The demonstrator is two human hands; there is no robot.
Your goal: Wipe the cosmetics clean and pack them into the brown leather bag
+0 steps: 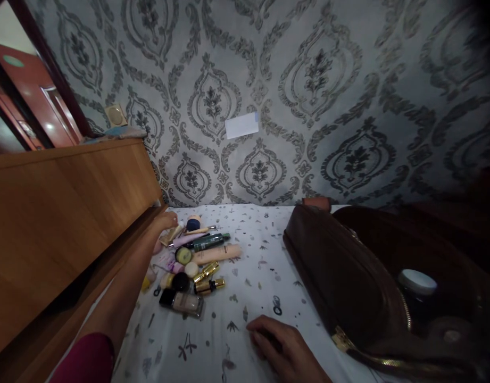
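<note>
My left hand (167, 219) reaches to the far left of a cosmetics cluster, beside a small tube (174, 232); its fingers are small and partly hidden, so a grip cannot be made out. Low in the middle, my right hand (287, 348) rests over the patterned sheet, fingers loosely bent and apart, nothing visible in them. The cluster holds a foundation bottle (184, 302), two gold-trimmed tubes (207, 272), a peach tube (217, 254), a dark green tube (208, 242), a round green-lidded jar (184, 256), a navy-topped jar (193, 222) and a brush (200, 230).
A large brown bag (340, 276) lies unzipped on the right, a white-lidded jar (418, 282) at its opening. A wooden headboard (77, 186) borders the left. Behind the patterned sheet (256, 282) stands a papered wall (260, 69) with a white switch plate (242, 126).
</note>
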